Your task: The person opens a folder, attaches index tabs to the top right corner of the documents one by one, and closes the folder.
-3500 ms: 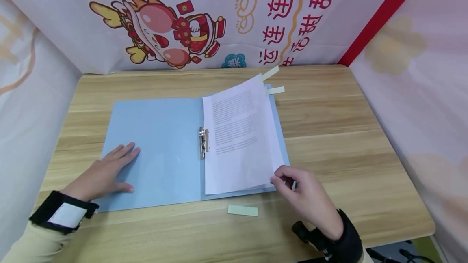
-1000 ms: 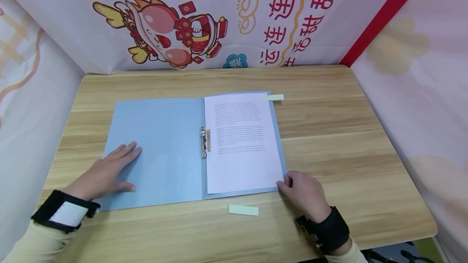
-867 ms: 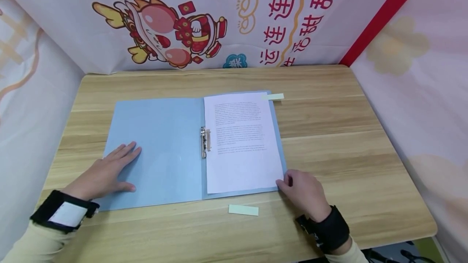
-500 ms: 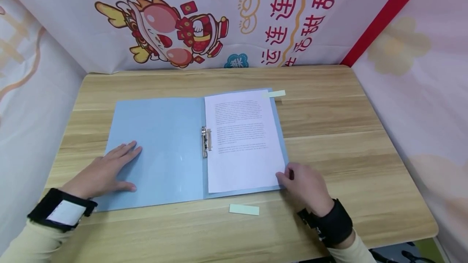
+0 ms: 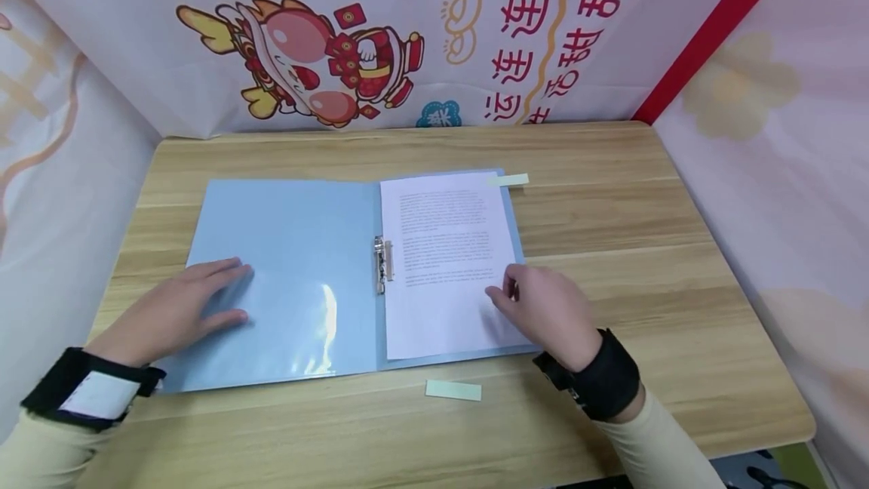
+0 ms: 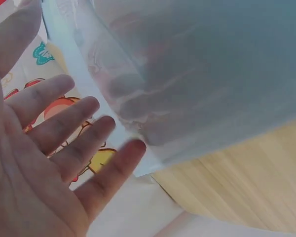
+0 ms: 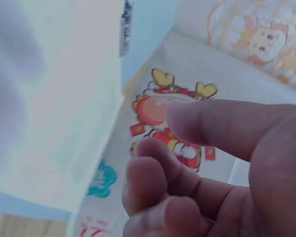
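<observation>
An open blue folder point(image 5: 299, 247) lies flat on the wooden table point(image 5: 611, 210). A metal clip point(image 5: 382, 266) at its spine holds a printed white sheet point(image 5: 444, 240) on the right half. My left hand point(image 5: 197, 300) rests with straight fingers on the glossy left cover, whose edge shows by the fingertips in the left wrist view point(image 6: 212, 74). My right hand point(image 5: 526, 302) sits on the sheet's lower right part with fingers curled and thumb near the index, holding nothing. In the right wrist view the curled fingers point(image 7: 153, 182) hang over the sheet point(image 7: 54, 98).
A pale green sticky strip point(image 5: 453, 390) lies on the table just in front of the folder. Another strip point(image 5: 509, 180) pokes out at the sheet's top right. Printed cloth walls point(image 5: 339, 44) close the table at back, left and right.
The lifted page was laid flat. My right hand then moved from the sheet's lower right corner up and left onto the sheet. The left cover shifted slightly under my left hand.
</observation>
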### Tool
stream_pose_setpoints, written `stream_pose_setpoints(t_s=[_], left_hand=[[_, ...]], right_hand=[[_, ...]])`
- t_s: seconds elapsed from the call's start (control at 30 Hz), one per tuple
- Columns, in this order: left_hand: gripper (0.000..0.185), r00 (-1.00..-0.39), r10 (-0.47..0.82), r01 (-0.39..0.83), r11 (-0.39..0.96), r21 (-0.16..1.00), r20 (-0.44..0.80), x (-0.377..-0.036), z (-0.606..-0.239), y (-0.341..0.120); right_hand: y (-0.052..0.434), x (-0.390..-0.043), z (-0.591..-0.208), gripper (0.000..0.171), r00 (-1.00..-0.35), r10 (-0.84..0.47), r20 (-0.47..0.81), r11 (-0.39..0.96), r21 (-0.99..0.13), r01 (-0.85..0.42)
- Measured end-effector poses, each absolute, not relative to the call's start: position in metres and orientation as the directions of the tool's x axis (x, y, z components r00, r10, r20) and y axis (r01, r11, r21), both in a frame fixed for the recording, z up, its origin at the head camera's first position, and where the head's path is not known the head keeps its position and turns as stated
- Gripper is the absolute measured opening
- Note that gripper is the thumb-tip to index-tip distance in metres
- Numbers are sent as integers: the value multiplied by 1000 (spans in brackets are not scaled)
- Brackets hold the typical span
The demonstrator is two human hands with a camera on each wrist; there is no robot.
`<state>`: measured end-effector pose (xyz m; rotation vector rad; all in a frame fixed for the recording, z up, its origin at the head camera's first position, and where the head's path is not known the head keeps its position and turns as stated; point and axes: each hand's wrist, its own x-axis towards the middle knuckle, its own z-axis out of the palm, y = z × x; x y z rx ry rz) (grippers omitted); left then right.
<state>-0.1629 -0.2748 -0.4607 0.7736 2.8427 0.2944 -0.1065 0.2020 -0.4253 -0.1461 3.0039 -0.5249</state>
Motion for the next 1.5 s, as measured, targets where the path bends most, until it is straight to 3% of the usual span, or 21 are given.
stream_pose_setpoints(t_s=[0.13, 0.4, 0.6, 0.77, 1.0, 1.37, 1.5], left_hand=[[64, -856, 511, 482, 845, 233, -83, -162, -457, -276], [59, -804, 571, 595, 777, 206, 169, -167, -445, -281], [50, -847, 497, 531, 812, 242, 191, -175, -418, -293], [40, -908, 390, 418, 836, 356, 151, -189, -410, -320], [46, -969, 242, 238, 876, 419, 45, -212, -432, -361], [54, -979, 119, 39, 905, 425, -164, -226, -485, -392], [63, -958, 161, 55, 917, 395, -239, -227, -494, -393]], right_hand=[[183, -119, -412, 31, -986, -160, -45, 943, -302, -139], [148, -142, -391, 30, -972, -231, -49, 936, -283, -208], [130, -165, -393, 31, -962, -263, -78, 928, -293, -230], [122, -183, -405, 34, -958, -249, -140, 929, -314, -196], [101, -201, -417, 41, -947, -234, -221, 929, -336, -152], [70, -220, -453, 58, -937, -138, -321, 967, -249, -57], [60, -222, -467, 62, -938, -96, -333, 985, -169, -41]])
